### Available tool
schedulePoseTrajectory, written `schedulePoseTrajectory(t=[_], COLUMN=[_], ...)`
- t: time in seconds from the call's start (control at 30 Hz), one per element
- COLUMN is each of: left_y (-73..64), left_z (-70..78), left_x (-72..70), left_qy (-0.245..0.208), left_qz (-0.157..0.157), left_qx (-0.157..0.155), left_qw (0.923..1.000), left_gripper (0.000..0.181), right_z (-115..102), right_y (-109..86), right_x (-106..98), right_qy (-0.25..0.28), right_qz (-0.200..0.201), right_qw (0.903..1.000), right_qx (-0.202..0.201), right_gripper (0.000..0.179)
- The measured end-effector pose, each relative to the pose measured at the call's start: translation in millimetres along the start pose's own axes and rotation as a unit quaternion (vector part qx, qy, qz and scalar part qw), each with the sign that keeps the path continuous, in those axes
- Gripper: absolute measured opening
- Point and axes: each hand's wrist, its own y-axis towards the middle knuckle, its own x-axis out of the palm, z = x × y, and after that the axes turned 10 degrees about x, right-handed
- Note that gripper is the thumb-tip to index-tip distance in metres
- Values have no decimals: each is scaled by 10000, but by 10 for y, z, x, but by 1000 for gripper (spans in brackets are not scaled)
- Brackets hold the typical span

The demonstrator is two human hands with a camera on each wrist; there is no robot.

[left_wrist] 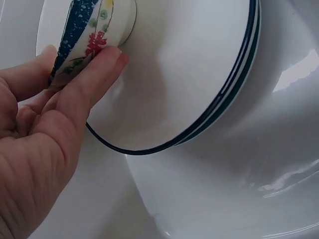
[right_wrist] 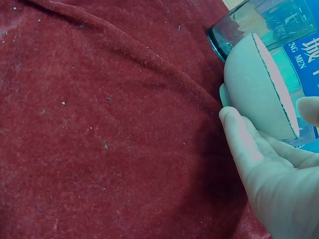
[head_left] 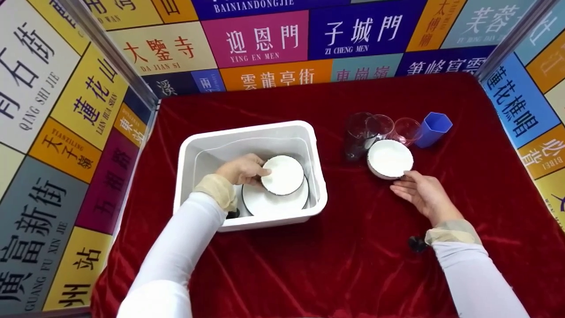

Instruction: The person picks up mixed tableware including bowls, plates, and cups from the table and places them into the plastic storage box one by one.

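Note:
My left hand grips a small white bowl by its edge, thumb over the rim. Its floral side with a dark blue band shows in the left wrist view. The bowl is over white plates with dark blue rims, inside a white plastic tub. On the right, a second white bowl is right by the glasses, its mouth up. My right hand is at its near side, straight fingers against the lower wall. The right thumb is just above the rim.
Behind the right bowl stand a dark glass, a clear glass, a pinkish glass and a blue faceted cup. Red velvet cloth covers the table. Printed panels enclose the back and sides.

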Motion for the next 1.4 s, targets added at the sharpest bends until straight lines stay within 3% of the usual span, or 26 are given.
schedulePoseTrajectory(t=[0.23,0.57,0.7,0.87,1.0,1.27,1.4], left_y=[10,-30,-87,-141,-198,-350,-389], left_z=[3,4,51,142,193,314,377], left_x=[3,-29,-65,-72,-83,-113,-95], left_qy=[-12,155,367,579,573,441,286], left_qz=[18,134,348,788,996,1027,991], left_qx=[28,101,160,273,345,723,871], left_qw=[10000,9997,9986,9948,9928,9911,9908], left_gripper=[35,45,41,33,43,64,68], right_z=[6,37,14,-1,-7,0,20], right_y=[42,96,114,140,157,168,164], right_x=[-2,18,59,68,63,88,96], right_qy=[610,914,892,844,886,909,859], right_qz=[-173,-213,-132,-29,-4,4,57], right_qw=[9979,9953,9957,9963,9959,9959,9962], right_qx=[150,231,217,168,175,-5,-113], right_gripper=[17,15,7,17,17,3,10])
